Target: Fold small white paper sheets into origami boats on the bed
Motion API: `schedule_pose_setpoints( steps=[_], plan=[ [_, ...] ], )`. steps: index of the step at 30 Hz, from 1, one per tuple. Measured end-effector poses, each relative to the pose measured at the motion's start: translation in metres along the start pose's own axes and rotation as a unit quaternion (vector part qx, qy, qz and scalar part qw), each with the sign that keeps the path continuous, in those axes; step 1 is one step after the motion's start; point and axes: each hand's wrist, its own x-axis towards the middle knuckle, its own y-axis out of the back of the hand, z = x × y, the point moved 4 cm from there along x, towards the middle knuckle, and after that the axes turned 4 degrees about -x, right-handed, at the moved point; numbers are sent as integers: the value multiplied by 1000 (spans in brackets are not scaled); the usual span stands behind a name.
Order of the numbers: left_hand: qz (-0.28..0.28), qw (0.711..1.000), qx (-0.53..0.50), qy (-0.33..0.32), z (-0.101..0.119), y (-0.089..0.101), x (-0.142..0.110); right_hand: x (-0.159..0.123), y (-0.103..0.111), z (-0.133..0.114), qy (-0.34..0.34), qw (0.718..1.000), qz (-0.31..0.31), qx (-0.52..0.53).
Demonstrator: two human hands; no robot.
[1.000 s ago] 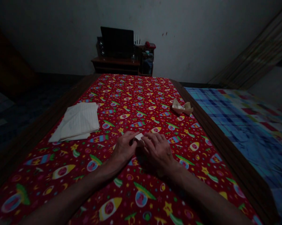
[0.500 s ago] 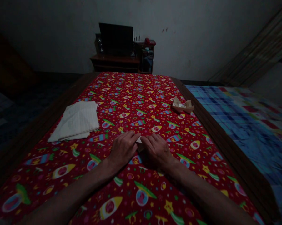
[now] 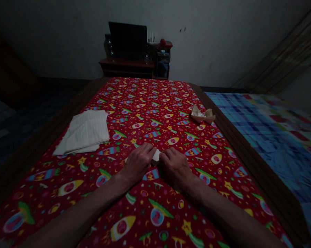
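Note:
A small folded white paper [image 3: 156, 155] lies on the red rocket-patterned cloth [image 3: 145, 113], mostly covered by my hands. My left hand [image 3: 138, 162] rests knuckles-up with its fingers curled onto the paper's left side. Pressing on the paper's right side is my right hand [image 3: 174, 165], fingers bent down. Only a small white corner shows between the two hands. Both forearms lie on the cloth.
A stack of white lined sheets [image 3: 85, 132] lies to the left. A folded tan paper boat [image 3: 202, 115] sits near the cloth's right edge. A blue checked mat [image 3: 261, 127] lies right of the wooden rim. A dark screen on a low cabinet [image 3: 128, 51] stands by the far wall.
Both hands drew slightly closer together and curled tighter over the paper, so less of it shows. The view tilted a little downward.

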Motion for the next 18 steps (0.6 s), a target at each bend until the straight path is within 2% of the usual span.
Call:
schedule_pose_setpoints(
  steps=[5, 10, 18],
  plan=[
    [-8, 1000, 24, -18, 0, -3, 1, 0, 2, -1, 3, 1000, -14, -10],
    [-5, 999, -1, -33, -6, -5, -7, -1, 2, -1, 1, 998, -57, -9],
    [-64, 997, 0, -45, -7, -4, -22, -2, 5, -2, 41, 992, -116, -6]
  ],
)
